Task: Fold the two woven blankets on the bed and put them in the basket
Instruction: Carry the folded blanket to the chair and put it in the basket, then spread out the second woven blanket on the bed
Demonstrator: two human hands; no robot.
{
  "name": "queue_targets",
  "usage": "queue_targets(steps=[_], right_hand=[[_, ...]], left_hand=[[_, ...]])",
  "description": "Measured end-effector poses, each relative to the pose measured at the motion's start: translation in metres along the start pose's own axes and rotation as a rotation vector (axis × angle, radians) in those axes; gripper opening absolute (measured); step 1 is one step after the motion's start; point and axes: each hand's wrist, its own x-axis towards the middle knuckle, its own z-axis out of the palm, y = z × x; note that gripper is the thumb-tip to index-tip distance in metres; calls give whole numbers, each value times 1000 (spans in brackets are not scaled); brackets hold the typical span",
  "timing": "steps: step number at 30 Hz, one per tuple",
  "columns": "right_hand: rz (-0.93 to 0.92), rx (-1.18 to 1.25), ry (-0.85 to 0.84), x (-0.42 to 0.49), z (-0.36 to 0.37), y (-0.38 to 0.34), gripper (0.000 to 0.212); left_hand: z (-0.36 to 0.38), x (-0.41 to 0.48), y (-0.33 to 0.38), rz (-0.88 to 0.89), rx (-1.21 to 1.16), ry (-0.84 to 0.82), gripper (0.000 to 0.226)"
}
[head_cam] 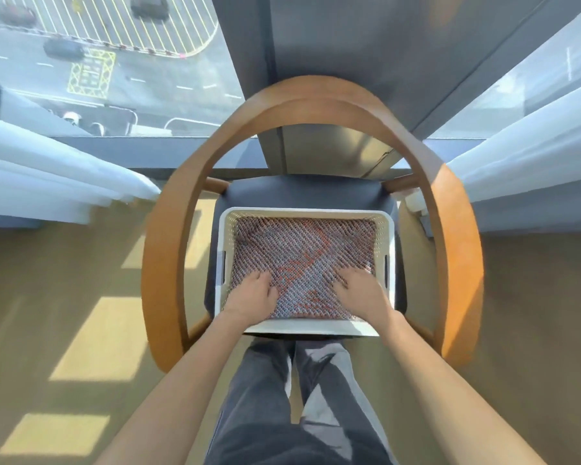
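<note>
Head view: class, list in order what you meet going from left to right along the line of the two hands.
Chair's left armrest → basket's left handle slot → left hand → right hand → basket's right handle slot → chair's right armrest.

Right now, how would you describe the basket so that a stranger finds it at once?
Before the window stands a chair with a curved wooden frame. On its dark seat sits the basket: white, rectangular, with perforated walls. Nothing else there holds a red-and-grey woven blanket.
</note>
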Motion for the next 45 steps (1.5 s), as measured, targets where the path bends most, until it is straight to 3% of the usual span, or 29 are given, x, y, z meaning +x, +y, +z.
queue_targets(steps=[4, 8, 15, 20, 28, 37, 45], right_hand=[[94, 199, -42, -56, -35, -4, 41], [156, 263, -25, -97, -50, -3, 19], [236, 375, 103, -157, -41, -8, 34], [413, 582, 259, -207, -3, -16, 32], [689, 908, 421, -302, 81, -19, 29], [992, 1322, 701, -417, 211, -56, 17], [1206, 1585, 862, -526, 342, -94, 33]], left_hand=[[-26, -46, 15, -7, -108, 66, 13], [-38, -80, 24, -1, -149, 36, 16], [-52, -107, 28, 129, -79, -14, 20], [-51, -115, 28, 283, 72, -110, 10], [-33, -132, 49, 525, 402, -221, 15], [65, -200, 107, 794, 765, -490, 28], [201, -323, 109, 1074, 1141, -637, 24]])
